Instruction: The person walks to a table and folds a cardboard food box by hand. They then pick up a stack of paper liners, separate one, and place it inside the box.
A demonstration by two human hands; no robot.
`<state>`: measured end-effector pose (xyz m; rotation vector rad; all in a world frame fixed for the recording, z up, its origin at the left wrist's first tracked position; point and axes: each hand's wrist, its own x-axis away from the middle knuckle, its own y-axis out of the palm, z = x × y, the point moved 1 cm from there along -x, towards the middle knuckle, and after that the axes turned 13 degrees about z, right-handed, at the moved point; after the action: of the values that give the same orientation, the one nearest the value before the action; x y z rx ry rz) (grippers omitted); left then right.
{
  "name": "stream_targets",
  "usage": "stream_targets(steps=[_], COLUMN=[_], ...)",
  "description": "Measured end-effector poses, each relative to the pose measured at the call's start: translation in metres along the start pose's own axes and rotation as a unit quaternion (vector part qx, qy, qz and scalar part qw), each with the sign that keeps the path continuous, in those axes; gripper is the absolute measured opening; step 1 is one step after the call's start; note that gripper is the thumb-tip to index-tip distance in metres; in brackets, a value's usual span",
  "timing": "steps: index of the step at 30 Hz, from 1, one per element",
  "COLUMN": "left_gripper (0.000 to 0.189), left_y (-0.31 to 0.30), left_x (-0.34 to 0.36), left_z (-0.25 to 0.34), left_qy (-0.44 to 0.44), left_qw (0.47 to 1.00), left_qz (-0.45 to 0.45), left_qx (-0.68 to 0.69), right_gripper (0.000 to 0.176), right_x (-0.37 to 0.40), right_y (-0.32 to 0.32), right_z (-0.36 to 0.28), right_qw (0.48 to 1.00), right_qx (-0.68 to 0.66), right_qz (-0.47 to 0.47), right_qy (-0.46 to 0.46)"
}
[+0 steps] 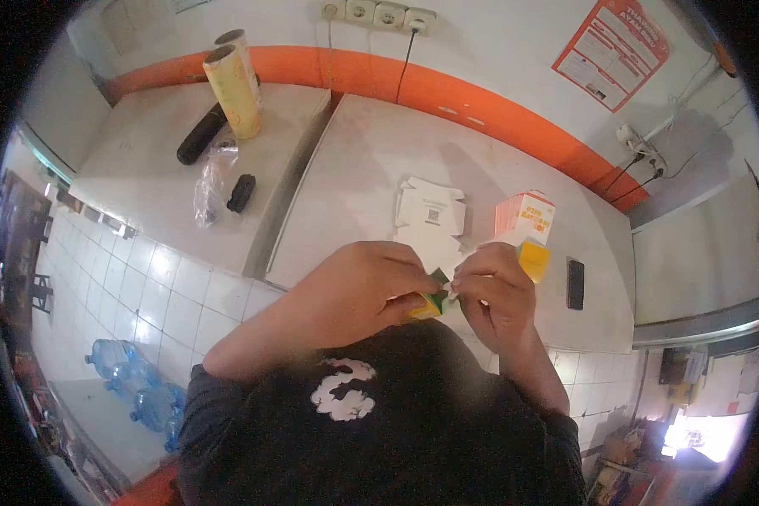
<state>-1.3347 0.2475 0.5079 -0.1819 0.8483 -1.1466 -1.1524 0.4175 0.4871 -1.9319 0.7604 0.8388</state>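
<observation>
My left hand [367,282] is closed around a small yellow and green packet [427,309], close to my chest at the table's front edge. My fingers cover most of it. Beside it my right hand [496,291] pinches at a small pale bit by the packet's edge; what exactly is between those fingertips is too small to tell. Just beyond my right hand's knuckles stands a yellow box [532,260]. Ahead of both hands lies a flattened white carton [430,215] with a printed square code. A stack of orange and white printed cartons [524,218] is to its right.
A black phone [575,283] lies on the right of the white table [346,194]. On the left table are rolls of wrap [234,93], a black cylinder [201,137], a clear plastic bag [215,181] and a black object [241,193]. Blue water jugs [139,384] stand low at left.
</observation>
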Motion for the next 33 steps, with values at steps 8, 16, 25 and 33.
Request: stream_targets(steps=[8, 16, 25, 33], left_gripper=[0.024, 0.038, 0.037, 0.035], left_y=[0.005, 0.022, 0.027, 0.025], left_x=[-0.004, -0.001, -0.004, -0.014], left_z=[0.007, -0.004, -0.009, -0.008], left_qy=[-0.123, -0.175, -0.2, -0.106], left_qw=[0.977, 0.927, 0.913, 0.989], left_qz=[0.098, 0.108, 0.057, -0.091], left_qx=[0.144, 0.314, 0.35, 0.05], right_gripper=[0.022, 0.018, 0.019, 0.044], right_x=[-0.006, 0.003, 0.004, 0.004], right_y=[0.0, 0.001, -0.003, -0.01], right_z=[-0.004, -0.001, 0.001, 0.012], right_qw=[0.998, 0.993, 0.986, 0.879], right_qx=[-0.049, -0.085, -0.121, -0.189], right_qz=[0.001, 0.072, -0.026, -0.203], right_qy=[0.042, 0.023, 0.111, 0.387])
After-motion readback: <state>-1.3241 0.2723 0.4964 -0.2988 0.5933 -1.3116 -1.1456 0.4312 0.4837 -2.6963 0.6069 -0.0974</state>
